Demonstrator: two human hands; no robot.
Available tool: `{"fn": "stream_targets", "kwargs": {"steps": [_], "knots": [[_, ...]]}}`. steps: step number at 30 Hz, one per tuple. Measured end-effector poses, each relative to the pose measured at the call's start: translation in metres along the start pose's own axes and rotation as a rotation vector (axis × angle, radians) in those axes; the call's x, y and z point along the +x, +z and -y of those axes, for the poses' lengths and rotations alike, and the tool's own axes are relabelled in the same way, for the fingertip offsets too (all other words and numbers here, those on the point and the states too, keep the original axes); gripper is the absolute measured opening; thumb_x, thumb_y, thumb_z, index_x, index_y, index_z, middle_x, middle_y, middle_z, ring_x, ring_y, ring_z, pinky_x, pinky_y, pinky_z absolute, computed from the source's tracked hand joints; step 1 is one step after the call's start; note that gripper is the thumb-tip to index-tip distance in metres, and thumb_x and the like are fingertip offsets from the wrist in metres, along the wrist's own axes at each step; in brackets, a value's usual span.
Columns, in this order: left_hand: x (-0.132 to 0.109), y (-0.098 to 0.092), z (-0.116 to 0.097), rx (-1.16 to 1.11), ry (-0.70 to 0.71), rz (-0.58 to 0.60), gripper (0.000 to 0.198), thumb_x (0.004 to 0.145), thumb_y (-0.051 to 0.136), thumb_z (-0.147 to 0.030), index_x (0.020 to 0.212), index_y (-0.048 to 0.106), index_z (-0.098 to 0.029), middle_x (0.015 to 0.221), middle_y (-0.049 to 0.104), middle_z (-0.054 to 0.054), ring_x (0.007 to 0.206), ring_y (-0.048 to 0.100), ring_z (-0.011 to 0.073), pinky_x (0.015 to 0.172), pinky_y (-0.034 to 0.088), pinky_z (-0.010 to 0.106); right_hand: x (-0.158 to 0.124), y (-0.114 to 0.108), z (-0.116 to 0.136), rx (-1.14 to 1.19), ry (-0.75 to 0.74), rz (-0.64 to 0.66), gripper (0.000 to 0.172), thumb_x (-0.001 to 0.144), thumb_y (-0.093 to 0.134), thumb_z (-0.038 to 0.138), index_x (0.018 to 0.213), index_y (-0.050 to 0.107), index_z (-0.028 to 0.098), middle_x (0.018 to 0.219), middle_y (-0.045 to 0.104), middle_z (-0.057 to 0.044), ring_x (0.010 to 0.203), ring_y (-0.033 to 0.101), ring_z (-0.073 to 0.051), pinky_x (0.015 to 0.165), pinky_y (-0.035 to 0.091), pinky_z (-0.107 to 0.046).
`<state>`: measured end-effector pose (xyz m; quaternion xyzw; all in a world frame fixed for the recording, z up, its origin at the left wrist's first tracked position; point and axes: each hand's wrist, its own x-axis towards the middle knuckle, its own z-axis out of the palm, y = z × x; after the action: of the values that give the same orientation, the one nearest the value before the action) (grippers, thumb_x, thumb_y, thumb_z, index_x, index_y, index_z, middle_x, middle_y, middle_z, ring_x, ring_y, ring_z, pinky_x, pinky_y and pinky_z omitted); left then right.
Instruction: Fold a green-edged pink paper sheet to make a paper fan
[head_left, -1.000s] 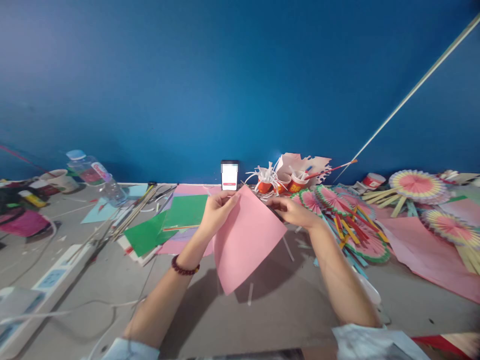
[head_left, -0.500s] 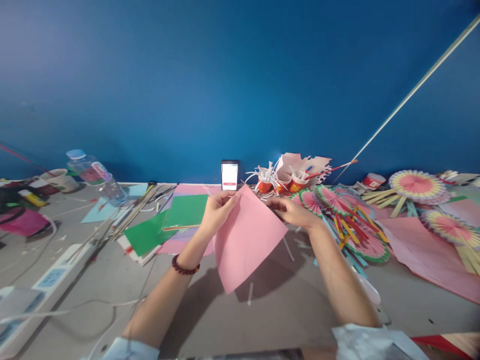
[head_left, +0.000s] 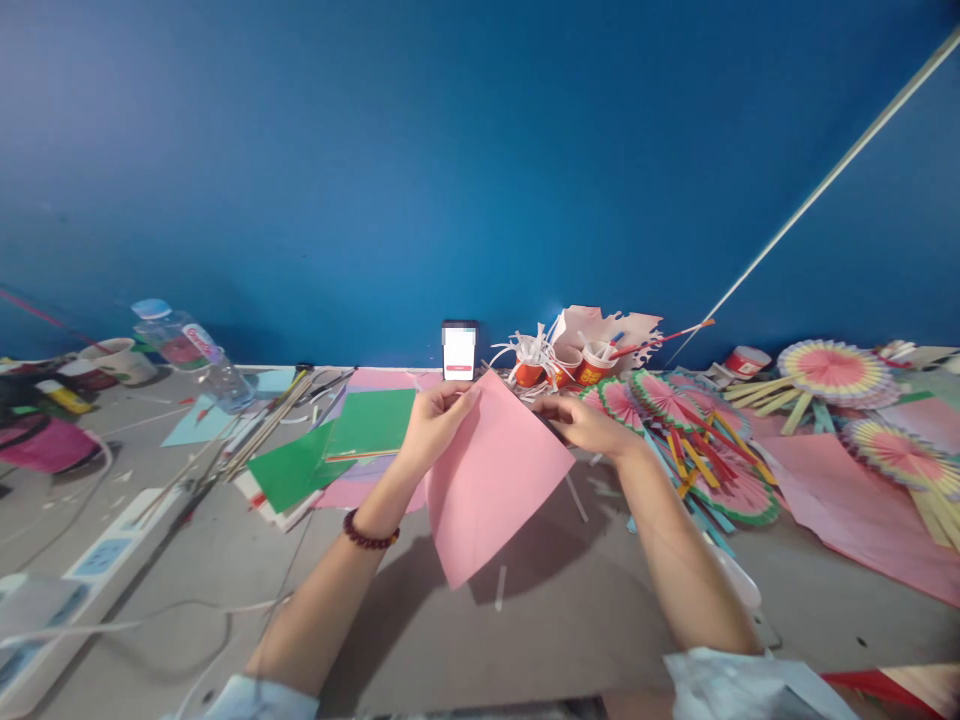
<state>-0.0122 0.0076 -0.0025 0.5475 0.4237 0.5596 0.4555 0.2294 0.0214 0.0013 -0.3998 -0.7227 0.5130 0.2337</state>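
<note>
A sheet of pink paper (head_left: pixel 499 480) is held up over the table, turned so one corner points down. My left hand (head_left: pixel 439 420) pinches its upper left edge, thumb in front, with a dark bead bracelet on the wrist. My right hand (head_left: pixel 581 422) is closed beside the upper right edge, fingers curled inward. A dark, narrow thing shows under those fingers along the edge, but I cannot make out what it is. Below the paper's right corner, a thin pale strip (head_left: pixel 577 498) slants down. Another small white strip (head_left: pixel 500 588) lies on the table.
Behind the paper, a lit phone (head_left: pixel 459 352) leans against the blue wall. Green sheets (head_left: pixel 371 420) and thin sticks (head_left: pixel 262 430) lie left, near a plastic bottle (head_left: pixel 199 350) and power strip (head_left: pixel 90 580). Right are paper cups (head_left: pixel 598 362) and folded-paper fans (head_left: pixel 836 372).
Hardly anything differs. The pink paper's lower corner has shifted very slightly left; both hands keep their places.
</note>
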Motion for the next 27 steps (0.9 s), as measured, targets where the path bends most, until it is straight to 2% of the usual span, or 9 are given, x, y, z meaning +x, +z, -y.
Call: {"fn": "stream_targets", "kwargs": {"steps": [20, 24, 27], "knots": [[0.0014, -0.0017, 0.0041, 0.018, 0.022, 0.016, 0.036, 0.072, 0.073, -0.050, 0.079, 0.074, -0.015, 0.060, 0.063, -0.001, 0.053, 0.049, 0.0102, 0.050, 0.035, 0.022, -0.0006, 0.0002, 0.0026, -0.005, 0.014, -0.002, 0.025, 0.083, 0.063, 0.047, 0.093, 0.066, 0.024, 0.082, 0.067, -0.001, 0.061, 0.052, -0.012, 0.050, 0.040, -0.024], [0.0016, -0.0017, 0.0044, 0.018, 0.024, 0.012, 0.037, 0.072, 0.073, -0.051, 0.079, 0.074, -0.015, 0.060, 0.063, -0.001, 0.054, 0.050, 0.0107, 0.051, 0.036, 0.022, -0.0004, 0.0016, 0.0038, -0.004, 0.007, 0.009, 0.031, 0.082, 0.065, 0.051, 0.094, 0.066, 0.023, 0.083, 0.068, -0.002, 0.062, 0.053, -0.013, 0.048, 0.039, -0.023], [0.0016, -0.0017, 0.0043, 0.031, 0.027, 0.007, 0.037, 0.072, 0.073, -0.051, 0.080, 0.075, -0.015, 0.062, 0.064, 0.000, 0.054, 0.051, 0.0110, 0.051, 0.037, 0.022, 0.0001, 0.0033, 0.0063, 0.004, -0.046, 0.033, 0.036, 0.080, 0.066, 0.054, 0.095, 0.067, 0.021, 0.085, 0.068, -0.003, 0.071, 0.058, -0.015, 0.054, 0.043, -0.024]]}}
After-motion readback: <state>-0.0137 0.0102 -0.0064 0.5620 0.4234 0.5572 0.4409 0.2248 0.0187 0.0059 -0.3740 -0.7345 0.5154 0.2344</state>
